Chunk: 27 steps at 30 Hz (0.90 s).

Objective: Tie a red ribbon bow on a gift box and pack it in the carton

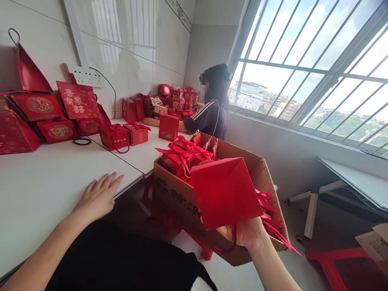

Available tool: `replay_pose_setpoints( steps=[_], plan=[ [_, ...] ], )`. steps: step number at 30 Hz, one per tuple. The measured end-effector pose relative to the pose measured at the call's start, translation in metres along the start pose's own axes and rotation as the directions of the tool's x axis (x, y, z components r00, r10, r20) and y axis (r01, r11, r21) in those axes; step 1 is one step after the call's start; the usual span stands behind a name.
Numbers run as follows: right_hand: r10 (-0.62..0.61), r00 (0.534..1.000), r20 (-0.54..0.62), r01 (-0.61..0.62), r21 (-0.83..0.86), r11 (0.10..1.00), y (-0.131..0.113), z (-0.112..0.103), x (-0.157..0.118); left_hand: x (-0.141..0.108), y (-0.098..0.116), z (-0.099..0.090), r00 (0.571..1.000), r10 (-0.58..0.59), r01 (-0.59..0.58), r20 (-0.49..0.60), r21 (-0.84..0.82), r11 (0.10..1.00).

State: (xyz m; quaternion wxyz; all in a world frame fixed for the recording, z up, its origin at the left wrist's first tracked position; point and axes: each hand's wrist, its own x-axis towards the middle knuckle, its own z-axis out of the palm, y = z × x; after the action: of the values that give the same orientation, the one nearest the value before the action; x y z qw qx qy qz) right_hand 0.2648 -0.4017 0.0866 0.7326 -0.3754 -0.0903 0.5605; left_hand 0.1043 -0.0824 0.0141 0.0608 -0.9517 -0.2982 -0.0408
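Note:
My right hand [242, 233] grips a red gift box [226, 192] from below, its plain square face turned toward me. A dark red cord handle hangs beside the wrist. This box is in front of an open cardboard carton [177, 198] with dark lettering on its side. Inside the carton lie several red gift boxes [174, 161] with ribbon bows. My left hand [98, 196] lies flat on the white table [36, 194] near its edge, fingers stretched out and holding nothing. Two small red boxes [114, 136] with ribbons stand on the table beyond it.
Red boxes [41, 106] are stacked at the left by the wall socket [85, 76]. A person [212, 105] sits at the table's far end beside a heap of red boxes [178, 103]. A red stool [336, 256] and another white table [360, 182] stand at the right.

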Motion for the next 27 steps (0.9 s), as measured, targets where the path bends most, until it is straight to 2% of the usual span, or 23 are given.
replay_pose_setpoints(
  steps=[2, 3, 4, 5, 6, 7, 8, 9, 10, 11, 13, 15, 17, 20, 24, 27],
  plan=[
    [-0.054, 0.995, -0.082, 0.05, -0.048, 0.998, -0.002, 0.0, 0.0, 0.0, 0.0, 0.001, 1.0, 0.007, -0.007, -0.015, 0.014, 1.0],
    [-0.134, 0.98, -0.147, 0.121, -0.097, 0.988, -0.004, 0.0, 0.001, 0.0, 0.0, 0.001, 1.0, 0.011, -0.011, -0.024, 0.01, 1.0],
    [-0.27, 0.936, -0.225, 0.233, -0.176, 0.956, -0.007, -0.001, 0.002, 0.001, 0.0, 0.002, 1.0, 0.01, -0.01, -0.021, 0.0, 1.0],
    [-0.444, 0.845, -0.296, 0.358, -0.303, 0.883, -0.01, -0.002, 0.004, 0.002, 0.0, 0.003, 1.0, 0.004, -0.004, -0.012, -0.012, 1.0],
    [-0.626, 0.704, -0.334, 0.446, -0.478, 0.756, -0.013, -0.005, 0.006, 0.002, 0.0, 0.004, 1.0, -0.005, 0.005, 0.001, -0.026, 1.0],
    [-0.785, 0.536, -0.313, 0.459, -0.672, 0.581, -0.017, -0.008, 0.008, 0.003, 0.0, 0.005, 1.0, -0.019, 0.02, 0.022, -0.038, 0.999],
    [-0.89, 0.394, -0.23, 0.384, -0.839, 0.387, -0.02, -0.013, 0.011, 0.004, 0.0, 0.005, 0.999, -0.034, 0.036, 0.041, -0.046, 0.998],
    [-0.941, 0.318, -0.119, 0.252, -0.946, 0.204, -0.023, -0.017, 0.015, 0.005, 0.0, 0.006, 0.998, -0.046, 0.049, 0.051, -0.048, 0.998],
    [-0.949, 0.314, -0.018, 0.116, -0.992, 0.058, -0.025, -0.021, 0.019, 0.005, 0.001, 0.007, 0.997, -0.053, 0.055, 0.052, -0.045, 0.997],
    [-0.932, 0.359, 0.05, 0.019, -0.999, -0.046, -0.026, -0.025, 0.024, 0.005, 0.001, 0.008, 0.997, -0.053, 0.055, 0.047, -0.039, 0.998],
    [-0.875, 0.472, 0.109, -0.052, -0.987, -0.151, -0.025, -0.031, 0.036, 0.005, 0.002, 0.009, 0.998, -0.053, 0.054, 0.043, -0.018, 0.998],
    [-0.83, 0.545, 0.118, -0.078, -0.979, -0.19, -0.021, -0.033, 0.049, 0.004, 0.003, 0.009, 0.998, -0.05, 0.05, 0.033, -0.004, 0.999],
    [-0.816, 0.567, 0.116, -0.117, -0.969, -0.219, -0.017, -0.034, 0.058, 0.003, 0.004, 0.01, 0.999, -0.045, 0.045, 0.015, -0.009, 0.999],
    [-0.808, 0.585, 0.069, -0.185, -0.959, -0.217, -0.017, -0.034, 0.061, 0.003, 0.004, 0.01, 0.998, -0.058, 0.059, 0.019, -0.028, 0.998],
    [-0.723, 0.691, 0.001, -0.231, -0.947, -0.222, -0.025, -0.032, 0.052, 0.003, 0.005, 0.011, 0.996, -0.07, 0.068, 0.062, 0.024, 0.997],
    [-0.667, 0.745, -0.033, -0.233, -0.949, -0.212, -0.026, -0.03, 0.053, 0.002, 0.005, 0.011, 0.995, -0.07, 0.066, 0.071, 0.054, 0.996]
  ],
)
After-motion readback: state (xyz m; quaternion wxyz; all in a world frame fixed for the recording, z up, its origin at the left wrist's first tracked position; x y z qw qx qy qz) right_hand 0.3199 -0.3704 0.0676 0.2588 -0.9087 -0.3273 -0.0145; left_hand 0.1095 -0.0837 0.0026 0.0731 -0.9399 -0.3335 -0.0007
